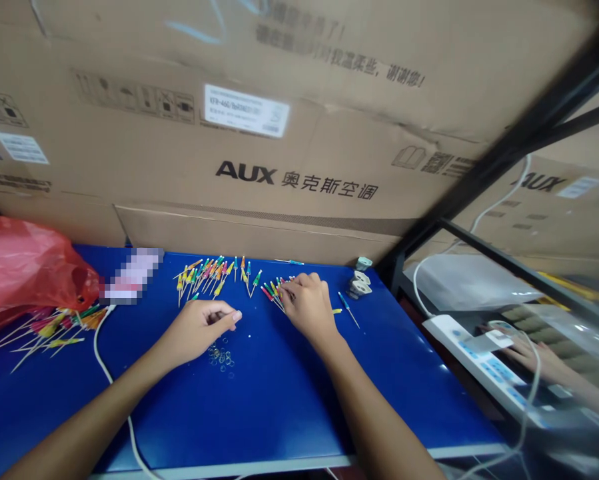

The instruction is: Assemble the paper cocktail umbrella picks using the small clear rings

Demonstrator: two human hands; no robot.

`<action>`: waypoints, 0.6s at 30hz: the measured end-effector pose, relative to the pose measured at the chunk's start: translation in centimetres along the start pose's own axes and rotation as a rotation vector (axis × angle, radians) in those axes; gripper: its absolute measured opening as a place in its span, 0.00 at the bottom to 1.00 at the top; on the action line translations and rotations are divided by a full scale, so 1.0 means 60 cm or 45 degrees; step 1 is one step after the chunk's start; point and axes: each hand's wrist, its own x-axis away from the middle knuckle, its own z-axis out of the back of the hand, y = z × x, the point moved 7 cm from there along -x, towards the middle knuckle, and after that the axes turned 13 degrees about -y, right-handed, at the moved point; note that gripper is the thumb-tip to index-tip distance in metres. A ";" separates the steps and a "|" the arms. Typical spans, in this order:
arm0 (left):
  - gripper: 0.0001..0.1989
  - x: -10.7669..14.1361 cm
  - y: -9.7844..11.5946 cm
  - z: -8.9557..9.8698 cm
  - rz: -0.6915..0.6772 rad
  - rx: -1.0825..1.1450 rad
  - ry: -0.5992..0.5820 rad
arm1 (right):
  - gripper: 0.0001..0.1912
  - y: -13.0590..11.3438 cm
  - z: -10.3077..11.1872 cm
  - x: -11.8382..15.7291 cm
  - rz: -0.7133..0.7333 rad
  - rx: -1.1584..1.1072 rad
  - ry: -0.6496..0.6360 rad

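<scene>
My left hand [196, 330] hangs over the blue tabletop [189, 413], its fingers curled together above a small scatter of clear rings [222, 358]. I cannot tell whether it pinches something tiny. My right hand [306, 307] rests on a fan of coloured picks [274, 295], with its fingertips pressing on them. A larger bunch of picks with coloured tips [209, 277] lies farther back between my hands. One single blue-tipped pick [348, 309] lies to the right of my right hand.
Long picks [44, 337] lie at the left beside a red plastic bag [24, 273]. A white cable [102, 360] crosses the table. White plug adapters [359, 283] stand at the back right. Cardboard AUX boxes [229, 133] rise behind. A power strip [479, 363] sits beyond the right edge.
</scene>
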 end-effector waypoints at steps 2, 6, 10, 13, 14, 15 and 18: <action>0.15 0.000 -0.001 0.000 0.001 -0.005 0.002 | 0.14 -0.024 0.002 0.004 0.090 -0.037 0.011; 0.16 -0.001 0.000 -0.003 -0.016 -0.005 -0.011 | 0.16 -0.099 -0.020 0.019 0.359 -0.038 -0.093; 0.17 -0.002 0.003 -0.009 -0.034 -0.021 -0.042 | 0.21 -0.143 -0.057 0.029 0.416 0.080 -0.203; 0.18 -0.002 0.003 -0.011 -0.032 -0.017 -0.046 | 0.24 -0.145 -0.071 0.029 0.379 0.126 -0.229; 0.18 -0.002 0.002 -0.012 -0.033 -0.011 -0.046 | 0.24 -0.144 -0.073 0.029 0.369 0.128 -0.233; 0.18 -0.002 0.001 -0.013 -0.033 -0.006 -0.045 | 0.25 -0.142 -0.074 0.028 0.361 0.125 -0.235; 0.17 -0.003 0.000 -0.014 -0.041 0.007 -0.043 | 0.25 -0.140 -0.072 0.026 0.357 0.092 -0.236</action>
